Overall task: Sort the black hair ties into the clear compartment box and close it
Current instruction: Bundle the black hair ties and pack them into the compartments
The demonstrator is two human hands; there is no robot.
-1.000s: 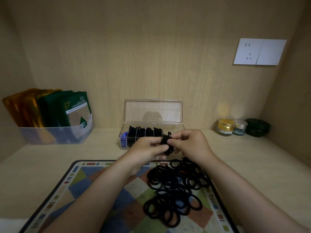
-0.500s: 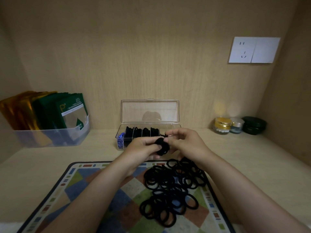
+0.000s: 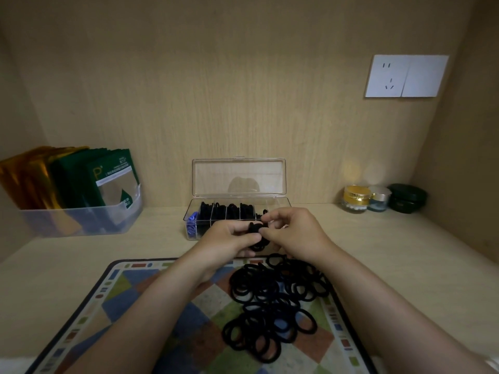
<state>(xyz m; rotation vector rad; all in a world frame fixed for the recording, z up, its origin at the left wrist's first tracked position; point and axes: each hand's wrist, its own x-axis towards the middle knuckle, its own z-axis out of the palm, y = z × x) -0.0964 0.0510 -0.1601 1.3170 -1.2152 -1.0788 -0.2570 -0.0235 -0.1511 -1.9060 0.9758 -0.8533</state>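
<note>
The small bundle of black hair ties (image 3: 256, 231), held just in front of the clear compartment box (image 3: 280, 203), looks light, soft and stretchy, so it likely needs a pinch across the whole stack to stop loops springing free. The left hand (image 3: 229, 238) curls its fingers (image 3: 243, 236) around the bundle while the right hand (image 3: 294, 233) pinches its top edge. The loose pile (image 3: 272, 306) lies on the mat (image 3: 129, 287), nearer the person than the box.

1. You can read one large yellow-gold letter "P" near the top left of the front dark green foil sachet (image 3: 114, 179), which stands in the clear plastic tub (image 3: 81, 220) at the left.
2. The small white print beside that letter and on the sachet's pale label is too fine for you to read.
</note>
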